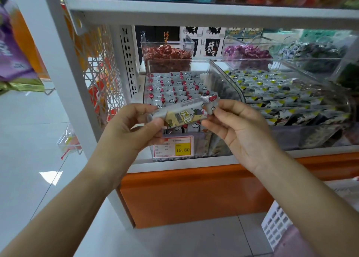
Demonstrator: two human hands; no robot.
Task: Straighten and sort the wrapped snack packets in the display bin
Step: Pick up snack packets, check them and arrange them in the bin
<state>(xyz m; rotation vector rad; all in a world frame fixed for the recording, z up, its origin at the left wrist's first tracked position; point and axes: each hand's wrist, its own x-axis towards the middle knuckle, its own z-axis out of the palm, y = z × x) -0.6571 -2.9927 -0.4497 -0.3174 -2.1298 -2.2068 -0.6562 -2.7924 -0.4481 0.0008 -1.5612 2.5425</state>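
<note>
Head view, shop shelf. Both hands are raised in front of a clear display bin (226, 82) on the lower shelf (184, 166).

One snack packet (184, 115) is held in the air between the hands, just at the bin's front edge and above the price tag (173, 147). It lies lengthwise, left to right, with the right end slightly higher.

Left hand (132, 125): thumb and fingers curled, pinching the packet's left end. Right hand (240, 127): thumb and forefinger pinch the right end, and the other fingers are loosely bent.

Inside the bin, rows of matching packets (174, 89) with red and white wrappers stand in overlapping lines, filling it towards the back.

The neighbouring bin (345, 101) to the right holds dark packets with yellow corners (281, 94). Behind stand smaller clear tubs, one of red sweets (167, 53) and one of purple sweets (246, 52).
</note>
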